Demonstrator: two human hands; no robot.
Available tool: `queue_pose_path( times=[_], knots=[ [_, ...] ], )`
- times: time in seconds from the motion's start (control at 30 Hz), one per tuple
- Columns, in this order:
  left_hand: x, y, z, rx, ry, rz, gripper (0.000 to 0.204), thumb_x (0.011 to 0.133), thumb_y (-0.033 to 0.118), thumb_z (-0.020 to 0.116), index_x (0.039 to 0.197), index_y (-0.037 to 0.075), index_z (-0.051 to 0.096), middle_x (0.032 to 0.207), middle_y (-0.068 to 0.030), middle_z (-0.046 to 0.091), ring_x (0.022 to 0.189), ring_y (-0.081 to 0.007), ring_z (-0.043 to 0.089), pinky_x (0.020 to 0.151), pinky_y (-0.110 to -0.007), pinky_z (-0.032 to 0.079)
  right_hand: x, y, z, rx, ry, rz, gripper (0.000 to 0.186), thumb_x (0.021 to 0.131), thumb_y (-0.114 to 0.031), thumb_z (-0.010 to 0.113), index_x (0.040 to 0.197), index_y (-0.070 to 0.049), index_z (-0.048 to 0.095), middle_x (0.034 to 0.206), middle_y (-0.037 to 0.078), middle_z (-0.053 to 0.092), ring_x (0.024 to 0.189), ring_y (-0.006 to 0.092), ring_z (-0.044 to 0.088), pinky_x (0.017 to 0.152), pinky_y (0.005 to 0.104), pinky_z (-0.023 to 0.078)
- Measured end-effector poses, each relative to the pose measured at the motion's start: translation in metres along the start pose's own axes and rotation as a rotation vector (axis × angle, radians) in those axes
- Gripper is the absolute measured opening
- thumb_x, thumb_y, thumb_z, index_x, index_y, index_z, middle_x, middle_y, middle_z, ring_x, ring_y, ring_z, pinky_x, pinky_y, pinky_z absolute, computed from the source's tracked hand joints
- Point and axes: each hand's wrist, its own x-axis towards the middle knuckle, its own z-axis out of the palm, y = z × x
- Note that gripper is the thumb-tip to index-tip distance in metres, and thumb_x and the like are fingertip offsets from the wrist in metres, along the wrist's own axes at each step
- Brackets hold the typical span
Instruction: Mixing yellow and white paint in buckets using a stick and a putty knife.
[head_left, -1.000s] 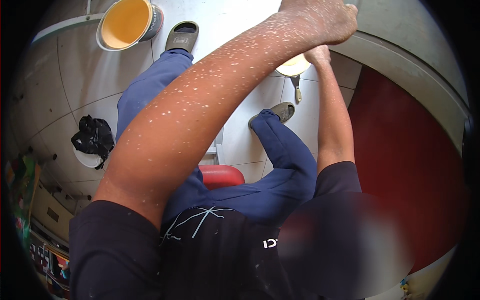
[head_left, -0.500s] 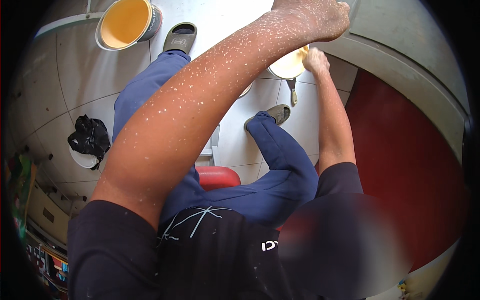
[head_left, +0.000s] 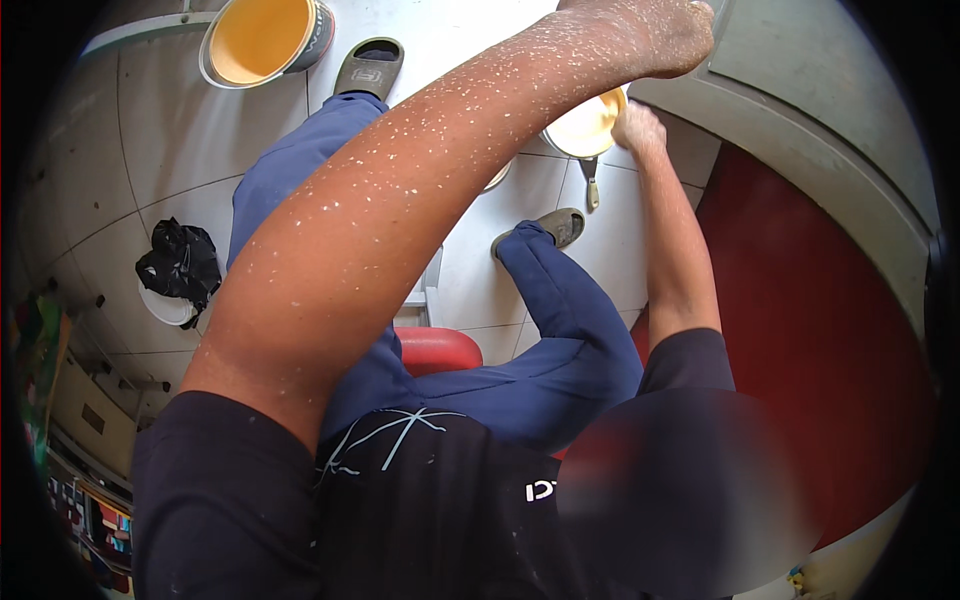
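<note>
My left arm crosses the view to the upper right, its forearm flecked with white specks. My left hand (head_left: 675, 40) is bent at the wrist above a bucket; its fingers are hidden or cut off by the top edge. Below it, my right hand (head_left: 640, 128) is closed at the right rim of that bucket (head_left: 583, 130), which holds a pale cream mass and has a yellowish inner wall. A putty knife (head_left: 592, 187) with a pale handle points toward me from the bucket's near side; I cannot tell what it rests on. My left forearm hides part of the bucket.
A larger bucket (head_left: 262, 42) with a yellow-orange inside stands at the upper left. A black plastic bag (head_left: 180, 260) lies on a white round lid or tub (head_left: 168, 308). Between my legs show a red seat (head_left: 438, 349) and a grey metal frame (head_left: 430, 290). Red surface (head_left: 810, 350) at right.
The whole view has shifted slightly, so things sit a little to the right and higher. Both hands keep their places at the bucket, and more of its inside shows.
</note>
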Motion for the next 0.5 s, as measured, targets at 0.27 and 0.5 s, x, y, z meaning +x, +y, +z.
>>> queue_pose_path(
  times=[0.27,0.5],
  knots=[
    [0.012,-0.005,0.01,0.022,0.03,0.172,0.046,0.087,0.029,0.038,0.088,-0.009,0.064,0.093,-0.0312,0.061,0.093,-0.0422,0.059,0.088,-0.045,0.045,0.02,-0.024,0.029,0.339,0.002,-0.203,0.023,0.074,-0.013,0.054,0.087,0.001,0.068,0.089,0.025,0.064,0.089,0.0336,0.063,0.08,0.0401,0.049],
    [0.002,0.008,-0.004,-0.015,-0.074,-0.005,0.046,0.087,0.028,0.037,0.089,-0.009,0.064,0.092,-0.0299,0.062,0.094,-0.0422,0.059,0.088,-0.045,0.045,0.036,0.027,0.04,0.009,-0.144,-0.063,0.031,0.081,-0.021,0.06,0.107,-0.004,0.064,0.111,0.018,0.062,0.103,0.0302,0.061,0.086,0.0393,0.049]
  ],
)
